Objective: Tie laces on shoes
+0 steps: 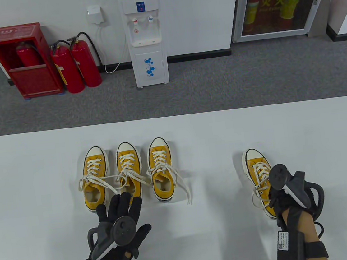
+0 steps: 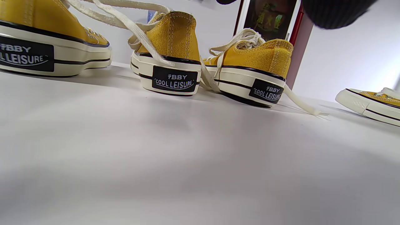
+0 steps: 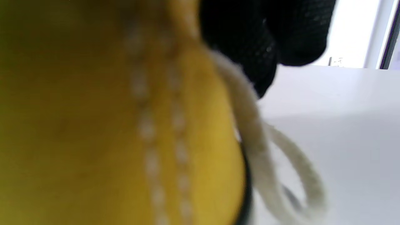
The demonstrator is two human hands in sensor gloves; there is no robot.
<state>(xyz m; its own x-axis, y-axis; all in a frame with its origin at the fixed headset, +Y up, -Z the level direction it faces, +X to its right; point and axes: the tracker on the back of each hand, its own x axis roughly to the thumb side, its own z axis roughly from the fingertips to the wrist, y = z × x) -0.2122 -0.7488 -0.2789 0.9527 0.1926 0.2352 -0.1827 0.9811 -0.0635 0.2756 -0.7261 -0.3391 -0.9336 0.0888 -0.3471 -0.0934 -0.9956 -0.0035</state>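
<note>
A white table (image 1: 192, 128) stands before a grey carpet, with a water dispenser (image 1: 145, 36) and red fire extinguishers (image 1: 75, 66) against the wall behind. Three yellow shoes (image 1: 128, 172) sit in a row, toes away, their cream laces (image 1: 179, 179) lying loose across each other. The left hand (image 1: 121, 217) lies flat, fingers spread, its fingertips (image 1: 123, 196) at the heel of the middle shoe. A fourth shoe (image 1: 258, 170) lies well apart to the right; the right hand (image 1: 283, 197) covers its heel, and the tracker hides the fingers, so I cannot tell how they grip. Up close, the right wrist view is blurred: yellow canvas, a lace loop (image 3: 281, 156), black glove
</note>
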